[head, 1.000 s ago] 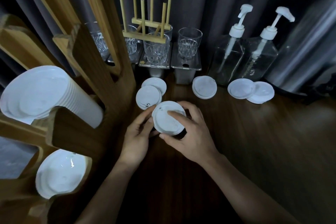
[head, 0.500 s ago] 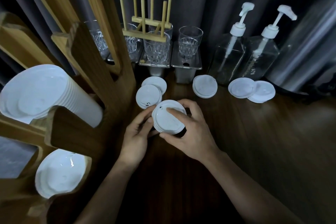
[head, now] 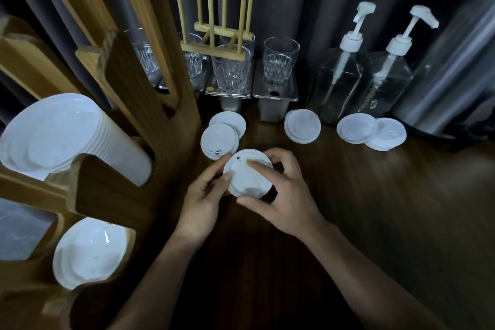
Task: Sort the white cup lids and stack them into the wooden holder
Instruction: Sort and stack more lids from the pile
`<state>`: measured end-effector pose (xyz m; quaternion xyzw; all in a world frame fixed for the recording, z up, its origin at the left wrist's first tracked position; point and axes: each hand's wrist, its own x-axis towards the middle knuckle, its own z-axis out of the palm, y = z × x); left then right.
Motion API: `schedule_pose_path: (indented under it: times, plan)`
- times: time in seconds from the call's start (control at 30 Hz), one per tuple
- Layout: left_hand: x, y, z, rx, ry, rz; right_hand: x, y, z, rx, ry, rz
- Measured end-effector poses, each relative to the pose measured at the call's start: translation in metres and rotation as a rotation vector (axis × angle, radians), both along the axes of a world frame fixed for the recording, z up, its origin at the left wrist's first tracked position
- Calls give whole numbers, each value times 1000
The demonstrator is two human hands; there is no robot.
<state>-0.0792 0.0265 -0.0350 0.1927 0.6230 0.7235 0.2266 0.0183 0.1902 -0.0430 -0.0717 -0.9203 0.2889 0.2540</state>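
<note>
lid (head: pixel 247 178) is held over the bench (head: pixel 401 209), centre-front, by both hands. l hand (head: pixel 203 201) grips its left rim, thumb on top; r hand (head: pixel 284 195) fingers (head: pixel 258 166) curl round the right rim. holder (head: pixel 120 83) stands left w/ lid stacks (head: pixel 53 134) in 2 slots. loose lids (head: pixel 302 126) lie behind, some by the holder, others nr pump bottles (head: pixel 337 83).

table (head: pixel 388 209) dark wood | on it: loose lids (head: pixel 302 126) (white), pump bottles (head: pixel 336 88), wooden holder (head: pixel 134 104)
</note>
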Motion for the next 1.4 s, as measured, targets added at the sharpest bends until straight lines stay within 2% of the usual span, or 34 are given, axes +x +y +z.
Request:
schedule_pose_path:
  times: [0.2,0.33,0.43,0.57,0.87,1.13,1.27,1.4]
  plan:
    - [4,1,0,-84,65,-14,-2,6,5,-214,63,-98]
    - [6,-2,1,-134,95,4,4,8,19,-464,-45,-150]
    - [9,-4,4,-168,139,18,10,9,23,-524,-148,-120]
    - [20,-5,14,-168,98,51,21,10,24,-626,-95,-114]
    - [60,-12,50,-165,76,115,51,4,44,-796,-27,3]
    - [78,-43,83,-327,291,113,69,-19,69,-814,44,52]
    - [74,-69,94,-426,422,144,68,-45,80,-818,99,6]
    - [72,-98,106,-426,491,138,71,-77,92,-839,170,-51]
